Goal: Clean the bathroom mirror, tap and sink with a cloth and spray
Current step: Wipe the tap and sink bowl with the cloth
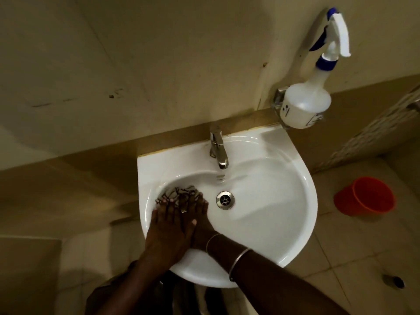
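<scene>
While water runs from the tap, both hands work low in the left half of the basin.

Sink: white wall-hung ceramic sink (295, 201), rounded front, set against a brown tiled ledge.
Tap: chrome single-lever mixer tap (218, 148) at the back centre of the sink; a thin stream falls from the spout into the bowl, just behind the drain.
Drain: round steel drain (225, 200) at the bowl's centre, just right of the hands, not touching them.
Cloth: bunched patterned cloth (179, 193), pale with dark markings, lying on the left inner slope of the bowl, under the fingertips.
Left hand: left hand (169, 226) flat, fingers spread, pressing down on the cloth; not curled round it.
Right hand: right hand (200, 214) crosses from the right, fingers extended beside and partly beneath the left hand, tips on the cloth; no closed grip seen.
Wrist: two thin metal bangles (238, 260) on the right forearm.
Spray: translucent white spray bottle (306, 103) with blue and white trigger head, standing in a metal wall holder above the sink's right rear corner, well apart from the hands.
Floor: orange plastic bucket (366, 196) on the tiles to the right of the sink.
Mirror: not in view.
</scene>
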Demonstrator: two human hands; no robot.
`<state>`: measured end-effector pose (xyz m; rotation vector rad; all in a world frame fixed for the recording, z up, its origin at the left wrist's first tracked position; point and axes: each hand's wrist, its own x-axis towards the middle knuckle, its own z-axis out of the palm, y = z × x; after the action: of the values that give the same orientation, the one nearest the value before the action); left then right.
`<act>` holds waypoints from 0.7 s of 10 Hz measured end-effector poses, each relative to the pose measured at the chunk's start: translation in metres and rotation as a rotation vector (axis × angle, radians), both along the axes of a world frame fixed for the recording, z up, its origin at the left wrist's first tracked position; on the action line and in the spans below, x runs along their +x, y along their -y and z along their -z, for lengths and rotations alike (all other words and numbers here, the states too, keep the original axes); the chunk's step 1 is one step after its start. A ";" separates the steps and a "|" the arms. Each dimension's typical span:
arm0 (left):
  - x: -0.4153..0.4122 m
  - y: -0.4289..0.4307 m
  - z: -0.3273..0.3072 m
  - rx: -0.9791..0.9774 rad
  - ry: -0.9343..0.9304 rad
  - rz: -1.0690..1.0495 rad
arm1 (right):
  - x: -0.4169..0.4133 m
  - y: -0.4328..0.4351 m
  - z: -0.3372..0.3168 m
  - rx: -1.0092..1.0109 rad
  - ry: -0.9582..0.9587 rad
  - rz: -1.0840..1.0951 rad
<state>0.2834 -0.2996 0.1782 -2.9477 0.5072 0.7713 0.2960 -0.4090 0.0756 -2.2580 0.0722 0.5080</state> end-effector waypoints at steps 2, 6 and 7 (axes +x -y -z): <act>0.009 0.070 0.051 -0.158 -0.192 -0.059 | -0.014 0.093 0.002 -0.614 0.084 -0.335; 0.006 0.199 0.029 -0.439 -0.367 0.092 | -0.030 0.226 -0.054 -0.977 0.037 -0.201; -0.004 0.171 0.037 -0.399 -0.352 0.187 | -0.030 0.206 -0.052 -0.901 -0.054 -0.145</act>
<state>0.2790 -0.4709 0.1415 -3.0454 1.0568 1.3089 0.2658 -0.6153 0.1279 -3.1427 0.1962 0.7084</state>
